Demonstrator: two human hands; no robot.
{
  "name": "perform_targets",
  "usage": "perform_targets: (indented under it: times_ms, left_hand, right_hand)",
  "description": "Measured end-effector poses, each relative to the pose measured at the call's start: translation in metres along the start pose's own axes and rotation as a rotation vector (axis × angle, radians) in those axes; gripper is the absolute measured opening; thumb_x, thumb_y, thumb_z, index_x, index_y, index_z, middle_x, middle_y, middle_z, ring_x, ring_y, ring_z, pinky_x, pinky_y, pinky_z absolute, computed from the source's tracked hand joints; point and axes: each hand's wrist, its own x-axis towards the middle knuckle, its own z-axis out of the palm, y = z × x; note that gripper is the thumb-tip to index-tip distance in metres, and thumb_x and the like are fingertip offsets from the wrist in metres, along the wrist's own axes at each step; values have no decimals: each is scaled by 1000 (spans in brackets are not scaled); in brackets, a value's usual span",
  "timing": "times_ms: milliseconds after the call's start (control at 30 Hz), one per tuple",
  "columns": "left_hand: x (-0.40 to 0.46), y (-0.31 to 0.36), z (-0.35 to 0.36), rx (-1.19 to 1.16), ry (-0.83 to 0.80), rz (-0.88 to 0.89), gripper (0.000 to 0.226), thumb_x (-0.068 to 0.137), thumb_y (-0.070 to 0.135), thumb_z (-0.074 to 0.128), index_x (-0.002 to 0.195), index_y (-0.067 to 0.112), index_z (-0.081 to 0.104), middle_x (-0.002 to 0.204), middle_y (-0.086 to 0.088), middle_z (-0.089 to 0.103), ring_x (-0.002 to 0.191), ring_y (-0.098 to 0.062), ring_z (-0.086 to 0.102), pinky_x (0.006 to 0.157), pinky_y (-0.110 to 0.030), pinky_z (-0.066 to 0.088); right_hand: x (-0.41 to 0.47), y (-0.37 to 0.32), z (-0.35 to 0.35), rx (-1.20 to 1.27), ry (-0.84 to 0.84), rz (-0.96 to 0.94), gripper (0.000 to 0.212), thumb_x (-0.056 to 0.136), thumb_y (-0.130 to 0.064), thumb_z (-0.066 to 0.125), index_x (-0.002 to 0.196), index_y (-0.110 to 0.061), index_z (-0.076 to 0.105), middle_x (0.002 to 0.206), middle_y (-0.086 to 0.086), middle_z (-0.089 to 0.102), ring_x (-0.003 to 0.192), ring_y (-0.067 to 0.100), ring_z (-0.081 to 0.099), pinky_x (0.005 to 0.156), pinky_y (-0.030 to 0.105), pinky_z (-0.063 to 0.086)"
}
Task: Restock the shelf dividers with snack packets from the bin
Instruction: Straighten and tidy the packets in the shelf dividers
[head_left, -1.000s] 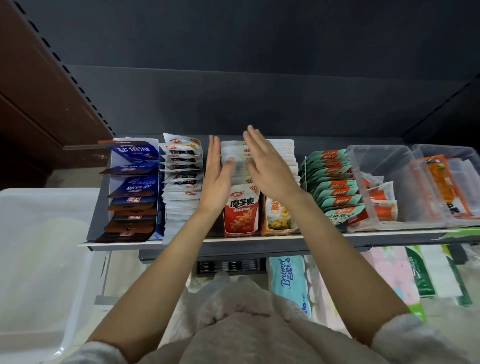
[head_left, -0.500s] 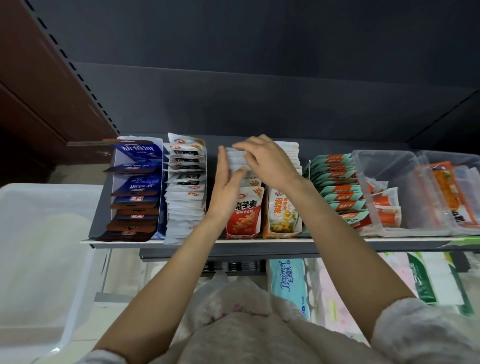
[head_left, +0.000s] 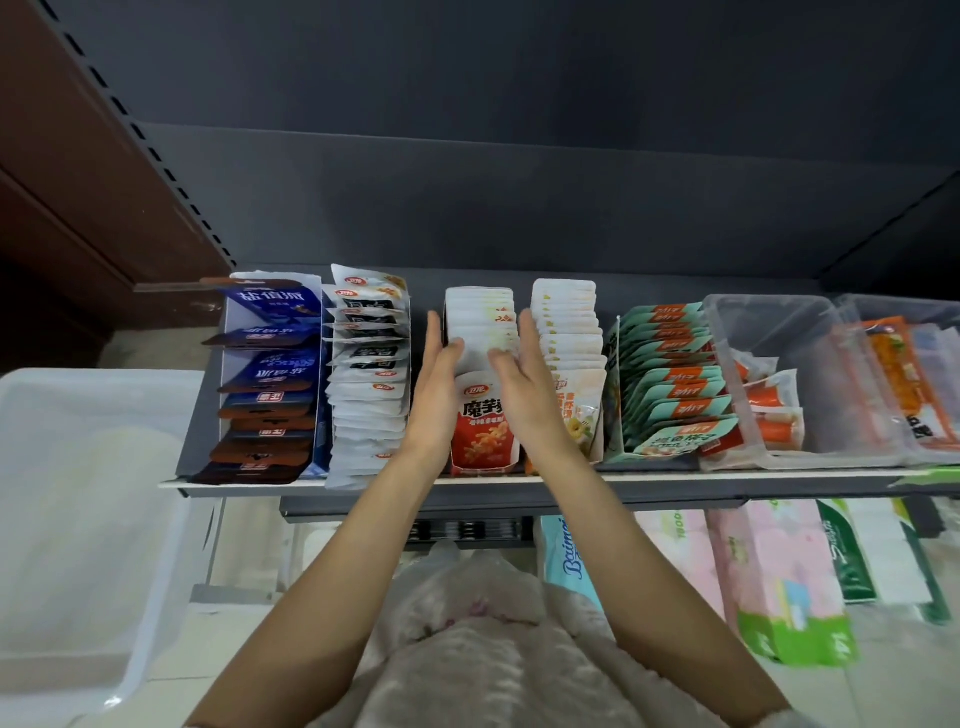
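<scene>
— What's on the shelf (head_left: 519, 480)?
— Rows of snack packets; a white bin (head_left: 78, 519) stands at its left.
— And the hands?
— The left hand (head_left: 439, 387) and right hand (head_left: 524, 384), fingers straight and together, press either side of the red konjac packet row (head_left: 483, 353), mid-shelf.
</scene>
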Motion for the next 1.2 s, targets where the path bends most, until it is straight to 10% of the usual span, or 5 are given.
perform_targets:
  times_ms: [400, 567, 833, 1000, 1200]
  left_hand:
    - [4, 4, 7, 131, -53, 41, 67, 92, 31, 38, 152, 31, 6, 159, 14, 10, 144, -3, 15, 120, -35, 17]
    - [4, 4, 10, 137, -55, 73, 63, 96, 24, 40, 151, 32, 9, 159, 14, 9, 145, -3, 9, 120, -35, 12]
    - [-7, 7, 8, 61, 46, 59, 57, 99, 16, 36, 151, 29, 15, 156, 10, 22, 138, -4, 28, 112, -26, 27]
    - [-29, 1, 2, 111, 99, -18, 53, 97, 15, 38, 149, 25, 27, 146, 13, 40, 128, -3, 40, 112, -31, 32]
    - [-35, 6, 14, 258, 8, 68, 56, 92, -9, 37, 131, 32, 31, 114, 34, 42, 95, 29, 45, 80, 7, 32]
  right_hand:
    - [2, 5, 1, -275, -35, -95, 69, 97, -9, 40, 152, -15, -2, 160, -4, -4, 140, -4, -5, 99, -4, -3]
    - [6, 6, -10, -575, -50, -126, 72, 99, -24, 41, 151, -11, -6, 160, 0, -9, 145, 7, -7, 99, 4, -3]
    - [-9, 15, -4, -380, 10, -161, 77, 93, 0, 48, 152, -13, 0, 160, -1, 4, 145, 10, 5, 101, -5, 4]
    - [-20, 17, -1, -690, 99, -232, 69, 94, 2, 43, 150, -7, 5, 158, 9, 16, 142, 20, 25, 110, 24, 25]
    - [-15, 13, -3, -859, 96, -248, 68, 95, -1, 40, 150, -6, 1, 156, 16, 17, 134, 29, 38, 101, 34, 40]
